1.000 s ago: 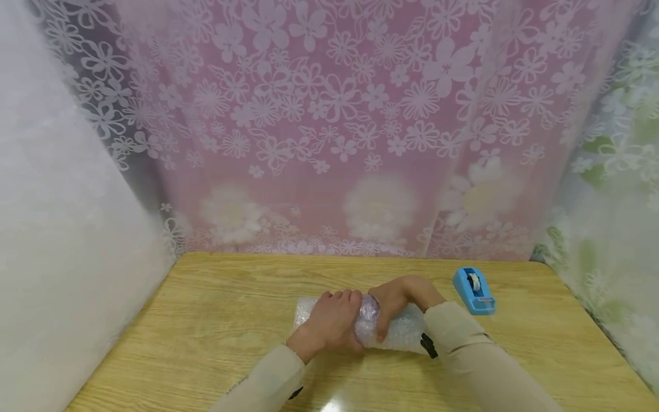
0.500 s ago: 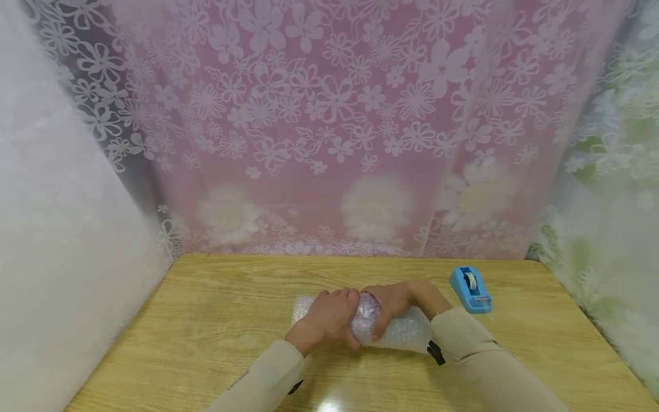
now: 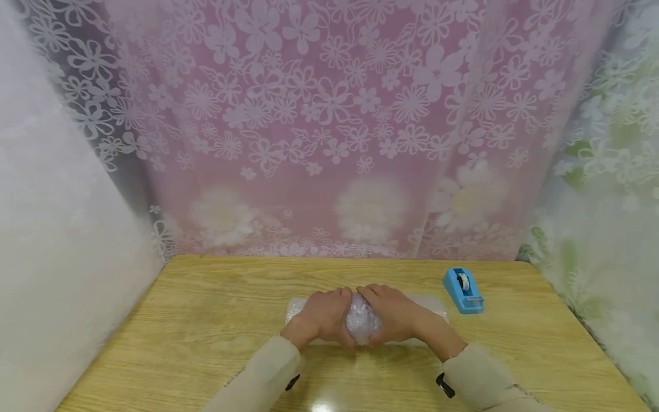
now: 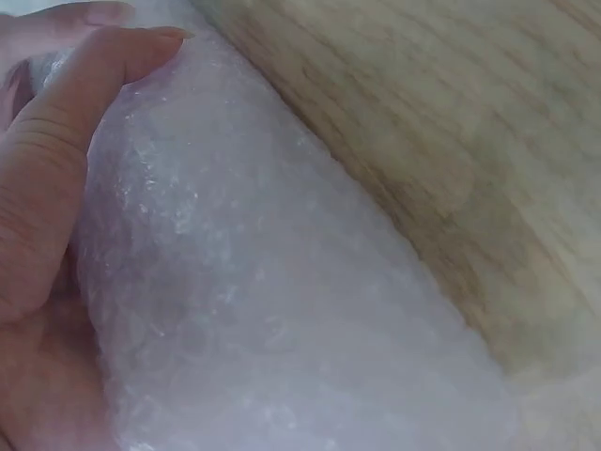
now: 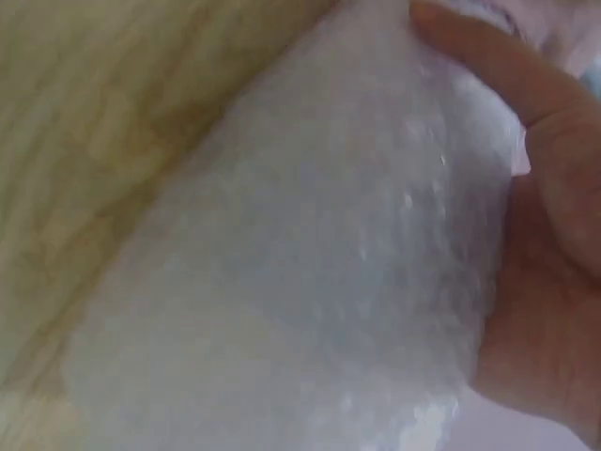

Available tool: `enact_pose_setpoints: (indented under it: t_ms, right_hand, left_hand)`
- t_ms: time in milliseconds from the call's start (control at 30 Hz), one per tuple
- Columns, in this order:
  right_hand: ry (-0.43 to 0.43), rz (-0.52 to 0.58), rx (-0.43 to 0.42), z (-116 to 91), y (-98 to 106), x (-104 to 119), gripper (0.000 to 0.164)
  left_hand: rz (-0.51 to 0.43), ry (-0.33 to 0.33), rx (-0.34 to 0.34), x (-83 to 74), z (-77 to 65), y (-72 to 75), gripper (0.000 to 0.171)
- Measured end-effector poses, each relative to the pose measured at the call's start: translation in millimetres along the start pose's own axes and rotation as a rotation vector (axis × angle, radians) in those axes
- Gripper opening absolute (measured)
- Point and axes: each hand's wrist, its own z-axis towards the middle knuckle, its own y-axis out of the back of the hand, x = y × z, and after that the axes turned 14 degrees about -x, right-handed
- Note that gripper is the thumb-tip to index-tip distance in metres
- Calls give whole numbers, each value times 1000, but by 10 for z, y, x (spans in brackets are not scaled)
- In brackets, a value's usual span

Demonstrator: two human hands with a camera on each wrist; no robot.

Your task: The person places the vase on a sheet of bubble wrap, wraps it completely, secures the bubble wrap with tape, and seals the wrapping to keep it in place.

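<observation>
A bundle of bubble wrap (image 3: 363, 321) lies lengthwise across the table, faintly purple in its middle. My left hand (image 3: 325, 316) grips it left of centre, fingers over the far side and thumb on the near side. On the right of the purple part, my right hand (image 3: 395, 315) holds the bundle the same way. Both wrist views show the clear wrap close up, with the left thumb (image 4: 56, 160) and the right thumb (image 5: 526, 85) curled along it. Whatever is wrapped inside cannot be made out.
A blue tape dispenser (image 3: 463, 290) with a roll of tape stands at the right rear of the wooden table (image 3: 216, 320). Flowered pink curtain (image 3: 329, 143) hangs behind the back edge, and pale sheets hang at both sides.
My right hand has turned and its wrist has dropped nearer to me, so the bundle's right end shows behind it. The left hand keeps its grip. The view has shifted slightly.
</observation>
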Motion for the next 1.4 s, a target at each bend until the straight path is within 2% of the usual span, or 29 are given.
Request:
enact_pose_setpoints:
  t_ms: [100,267,400,567,733,867,967,1067,1167,1400]
  right_hand:
    - [-1,-119,-73,-43,-54,83,95]
    - [-36,-233,-173,-76,-173,167,97]
    - [-22,-305,-262,-85,-283,172,98]
    - [-2,-323,-333,-82,-351,156,100]
    - [6,-339,-342,-103,-369,122,103]
    - [43,-346,-358,-111,-369,86,100]
    - [78,-314,-323,-105,-337,62,98]
    - [109,-260,-248,-103,-277,44,96]
    - [116,-209,-154,-99,-204,35,94]
    - [4,-29,43,-57,-100,5,92]
  left_hand:
    - [3,4,17,-4,9,20,80]
    - [1,10,32,-6,23,34,80]
    - [-15,11,38,13,27,39,79]
    - [-18,21,35,32,31,59,83]
    - [-2,9,26,23,38,69,84]
    - [-29,13,33,17,39,46,81]
    - [-106,32,67,21,21,23,77]
    - [-193,45,111,19,-3,8,72]
    - [-239,47,143,8,-9,19,69]
    - [-340,66,225,-2,10,114,65]
